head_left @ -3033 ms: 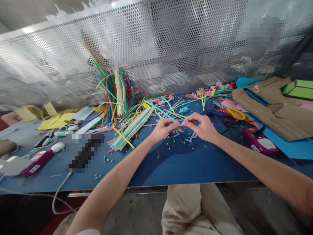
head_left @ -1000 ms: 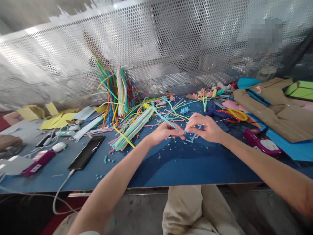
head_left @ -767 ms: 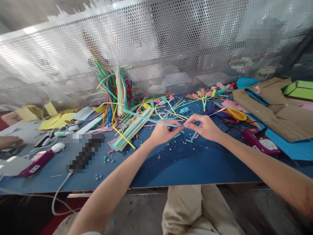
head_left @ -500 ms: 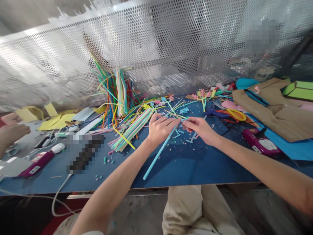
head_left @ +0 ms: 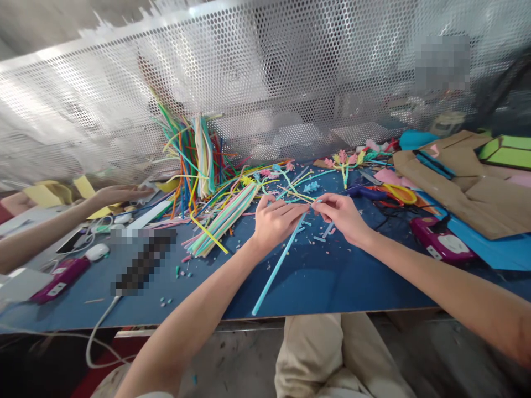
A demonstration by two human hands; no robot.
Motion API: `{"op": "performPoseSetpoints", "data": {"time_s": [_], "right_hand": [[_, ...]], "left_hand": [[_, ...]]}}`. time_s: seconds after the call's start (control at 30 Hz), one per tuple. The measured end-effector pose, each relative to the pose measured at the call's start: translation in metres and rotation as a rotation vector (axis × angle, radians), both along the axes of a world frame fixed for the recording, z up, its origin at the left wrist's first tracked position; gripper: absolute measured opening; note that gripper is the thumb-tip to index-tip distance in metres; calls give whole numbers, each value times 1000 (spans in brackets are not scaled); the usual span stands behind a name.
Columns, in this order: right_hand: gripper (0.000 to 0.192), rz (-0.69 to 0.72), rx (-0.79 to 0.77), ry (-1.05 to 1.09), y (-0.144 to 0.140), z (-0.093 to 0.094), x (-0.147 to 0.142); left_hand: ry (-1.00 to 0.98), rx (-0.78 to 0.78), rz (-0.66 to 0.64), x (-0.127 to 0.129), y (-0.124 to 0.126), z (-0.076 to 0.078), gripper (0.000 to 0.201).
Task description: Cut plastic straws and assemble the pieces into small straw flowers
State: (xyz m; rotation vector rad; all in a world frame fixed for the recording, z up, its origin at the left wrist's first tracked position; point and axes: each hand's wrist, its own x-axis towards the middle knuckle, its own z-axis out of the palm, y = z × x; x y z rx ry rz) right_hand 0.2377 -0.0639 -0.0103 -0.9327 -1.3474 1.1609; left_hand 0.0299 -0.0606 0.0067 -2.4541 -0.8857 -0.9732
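My left hand (head_left: 279,221) is closed around a light-blue pipe cleaner (head_left: 277,265), whose long free end slants down toward the table's front edge. My right hand (head_left: 338,215) meets it fingertip to fingertip, pinching the upper end of the same stem. Fingers hide the exact shape at that end. Just beyond the hands lie a small blue leaf-shaped piece (head_left: 310,187) and thin yellow stems. A branched piece with pink and yellow tips (head_left: 345,166) lies farther back. Short blue clippings (head_left: 319,239) are scattered below the hands.
Left of my hands lies a bundle of pastel pipe cleaners (head_left: 226,221); more stand upright behind it (head_left: 203,160). Purple power strips (head_left: 442,240) sit at both sides. Brown paper (head_left: 464,177) covers the right. A co-worker's arm (head_left: 78,221) reaches in from the left.
The blue pipe cleaner's free end has swung slightly right and down. My hands stay close together, shifting little. The co-worker's arm has reached farther in over the yellow sheets.
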Motion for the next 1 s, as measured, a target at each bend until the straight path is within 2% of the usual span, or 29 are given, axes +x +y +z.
{"op": "performPoseSetpoints", "data": {"time_s": [0.17,0.27,0.4,0.53,0.7,0.77,0.83,0.93,1.0], "right_hand": [[16,-66,158,-120,-2,3,4],[15,-86,248,-207,-4,8,7],[17,-29,282,-288,-8,14,11],[13,35,372,-299,-12,17,13],[9,141,540,-282,-17,20,15],[8,149,589,-308,-18,22,15],[8,130,593,-323,-20,22,15],[12,108,553,-327,-20,22,13],[15,97,495,-326,-18,19,12]], "left_hand": [[-208,-220,-6,8,-1,-4,19],[-358,-512,-108,9,1,-3,24],[-507,-928,-253,6,5,1,34],[-592,-1208,-321,4,6,1,42],[-665,-1512,-448,4,5,0,38],[-648,-1546,-461,3,6,0,38],[-625,-1510,-444,2,7,1,39],[-576,-1403,-402,1,7,2,40],[-514,-1272,-363,3,6,4,39]]}}
